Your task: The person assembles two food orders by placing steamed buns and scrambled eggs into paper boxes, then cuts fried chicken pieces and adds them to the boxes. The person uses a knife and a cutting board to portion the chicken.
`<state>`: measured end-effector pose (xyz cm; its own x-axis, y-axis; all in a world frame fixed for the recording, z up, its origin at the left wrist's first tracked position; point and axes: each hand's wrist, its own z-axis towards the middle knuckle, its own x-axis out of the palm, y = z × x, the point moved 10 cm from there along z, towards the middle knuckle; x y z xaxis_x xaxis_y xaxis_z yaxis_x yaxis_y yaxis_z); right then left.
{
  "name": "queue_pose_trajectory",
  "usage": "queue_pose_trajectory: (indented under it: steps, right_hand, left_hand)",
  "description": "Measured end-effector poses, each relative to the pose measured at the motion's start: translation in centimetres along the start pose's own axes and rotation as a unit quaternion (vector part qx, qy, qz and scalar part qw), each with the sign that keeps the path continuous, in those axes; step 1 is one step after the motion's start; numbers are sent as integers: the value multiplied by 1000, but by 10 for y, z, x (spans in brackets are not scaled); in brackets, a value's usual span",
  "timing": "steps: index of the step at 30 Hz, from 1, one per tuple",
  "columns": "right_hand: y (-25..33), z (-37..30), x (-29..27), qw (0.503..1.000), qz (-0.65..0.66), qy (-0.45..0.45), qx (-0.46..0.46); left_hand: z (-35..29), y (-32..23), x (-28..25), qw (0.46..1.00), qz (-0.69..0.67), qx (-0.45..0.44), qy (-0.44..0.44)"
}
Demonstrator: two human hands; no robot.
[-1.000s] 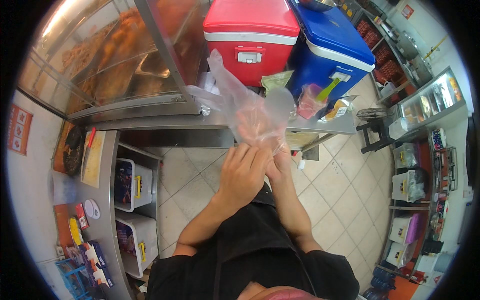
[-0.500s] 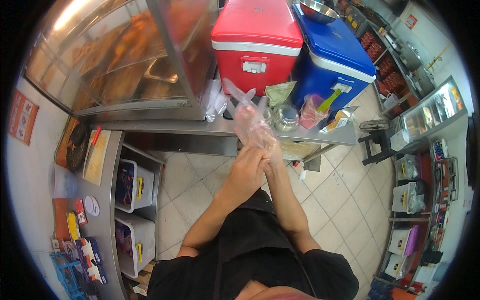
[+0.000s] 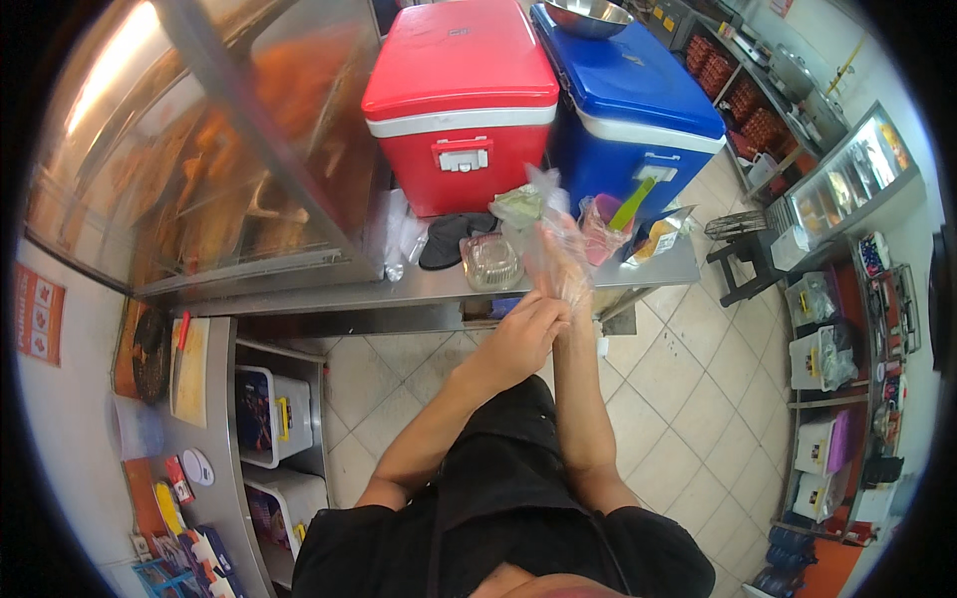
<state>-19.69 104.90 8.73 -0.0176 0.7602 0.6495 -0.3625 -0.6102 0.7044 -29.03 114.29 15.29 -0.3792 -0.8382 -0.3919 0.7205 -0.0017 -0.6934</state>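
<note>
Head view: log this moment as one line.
left hand: closed on clear glove | right hand: inside that glove | clear container: on steel counter, left of glove

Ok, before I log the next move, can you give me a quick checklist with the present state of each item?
1. Right grip inside the clear glove: ok.
2. Left grip pinching the glove near the right wrist: ok.
3. Left grip gloved too: not ok, it is bare.
4. Glove fingertips fully filled: cannot tell, the plastic is blurred there.
5. Lids down on the red cooler and blue cooler: ok; a metal bowl sits on the blue one.
6. Clear container on the counter fully closed: cannot tell from this view.
</note>
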Motion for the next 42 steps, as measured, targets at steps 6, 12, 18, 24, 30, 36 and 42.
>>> queue_pose_trajectory:
  steps: [6, 12, 18, 24, 30, 36, 42]
  right_hand:
    - [-6, -5, -123, 951, 193, -232, 64]
    - [9, -35, -113, 928, 295, -39, 225]
    - [37, -8, -141, 925, 342, -119, 120]
    - [73, 14, -160, 888, 448, -100, 26]
    - [76, 23, -172, 954, 293, -58, -31]
    - [83, 10, -232, 954, 288, -80, -38]
    - [141, -20, -271, 957, 104, -243, -122]
  left_hand:
    - [51, 23, 61, 983, -10, 99, 157]
    - [53, 25, 157, 915, -47, 110, 386]
    - [57, 32, 208, 877, -99, 98, 460]
    - [68, 25, 232, 862, -127, 122, 475]
    - [66, 40, 251, 832, -181, 62, 520]
    - [93, 41, 232, 824, -240, -8, 513]
    - [225, 55, 21, 941, 206, 237, 124]
